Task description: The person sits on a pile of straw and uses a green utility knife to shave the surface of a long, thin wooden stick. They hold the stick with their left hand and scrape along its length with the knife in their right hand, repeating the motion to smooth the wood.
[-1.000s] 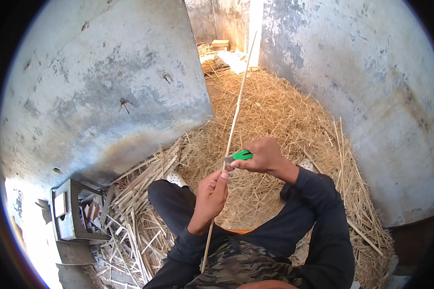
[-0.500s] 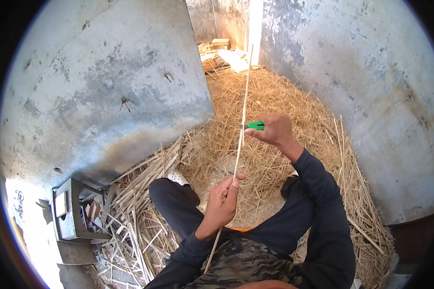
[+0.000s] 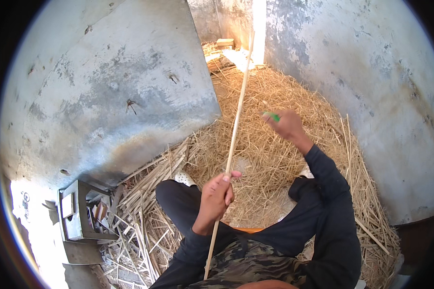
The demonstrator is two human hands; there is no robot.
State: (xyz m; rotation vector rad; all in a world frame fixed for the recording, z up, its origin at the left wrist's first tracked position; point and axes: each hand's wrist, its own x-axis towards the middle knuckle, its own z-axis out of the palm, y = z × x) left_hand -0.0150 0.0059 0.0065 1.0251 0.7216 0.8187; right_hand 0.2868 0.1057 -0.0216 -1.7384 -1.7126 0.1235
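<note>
A long, pale stick [image 3: 235,127] stands tilted in front of me, its lower end by my lap and its upper end leaning slightly right. My left hand [image 3: 216,196] is closed around its lower part, thumb on top. Off to the right of the stick, my right hand [image 3: 289,127] grips a small green-handled knife [image 3: 271,116], somewhat smeared by motion. A gap separates the knife from the stick.
Thin straw-coloured shavings [image 3: 284,96] cover the floor ahead. Split strips [image 3: 171,166] lie piled at the left, beside a small wooden box-like stool [image 3: 74,230]. Worn grey walls [image 3: 130,72] rise on both sides. A brick [image 3: 225,42] lies far back.
My right hand has drawn the knife off the stick, moving right and slightly up. A thin sliver at the blade is gone from the stick. My left hand still holds the stick.
</note>
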